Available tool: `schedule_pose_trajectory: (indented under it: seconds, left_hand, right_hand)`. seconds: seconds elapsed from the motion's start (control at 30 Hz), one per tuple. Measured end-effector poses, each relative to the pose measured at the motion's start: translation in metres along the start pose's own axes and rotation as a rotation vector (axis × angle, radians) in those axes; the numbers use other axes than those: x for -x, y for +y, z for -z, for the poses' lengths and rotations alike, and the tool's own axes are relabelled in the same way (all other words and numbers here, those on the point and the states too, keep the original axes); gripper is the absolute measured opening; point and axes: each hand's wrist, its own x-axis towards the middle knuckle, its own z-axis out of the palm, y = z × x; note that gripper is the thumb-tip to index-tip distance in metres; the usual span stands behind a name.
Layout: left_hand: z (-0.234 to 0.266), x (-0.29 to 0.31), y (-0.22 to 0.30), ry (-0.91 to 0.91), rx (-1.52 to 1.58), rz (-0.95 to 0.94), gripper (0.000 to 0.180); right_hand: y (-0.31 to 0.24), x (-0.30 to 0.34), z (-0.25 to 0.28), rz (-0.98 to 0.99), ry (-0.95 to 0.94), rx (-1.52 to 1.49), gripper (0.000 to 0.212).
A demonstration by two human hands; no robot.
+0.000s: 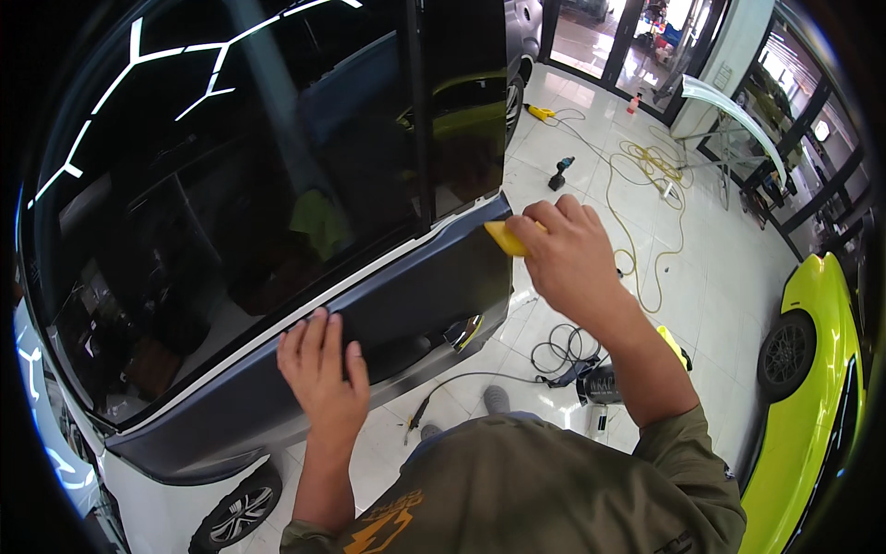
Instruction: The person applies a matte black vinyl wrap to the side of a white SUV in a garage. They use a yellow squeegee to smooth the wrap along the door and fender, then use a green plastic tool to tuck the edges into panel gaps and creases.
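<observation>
My right hand grips a yellow squeegee at the right end of a dark grey car door panel. The squeegee's edge is at the panel's upper right corner, just below the dark window glass. My left hand lies with its fingers spread on the same panel, its fingertips at the upper edge near the white window-line strip. A door handle recess sits low on the panel, to the right of my left hand.
A yellow cord coils on the white tiled floor, with a cordless tool near it. A black cable and a black cylinder lie by my right arm. A lime-green car stands right; a curved white panel rests on a stand.
</observation>
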Motion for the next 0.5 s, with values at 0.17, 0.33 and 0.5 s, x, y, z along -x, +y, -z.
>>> schedule_pose_trajectory:
  seconds: [0.17,0.33,0.5]
  left_hand:
    - [-0.02,-0.033,0.038,-0.097,0.125,-0.213,0.046]
    - [-0.047,-0.068,0.068,-0.09,0.152,-0.265,0.044]
    - [-0.048,-0.07,0.072,-0.062,0.166,-0.208,0.045]
  right_hand:
    - [-0.006,-0.007,-0.01,0.105,-0.021,0.047,0.027]
    - [0.002,-0.023,0.001,0.201,-0.089,0.084,0.021]
    - [0.02,-0.039,-0.001,0.209,-0.106,0.117,0.018]
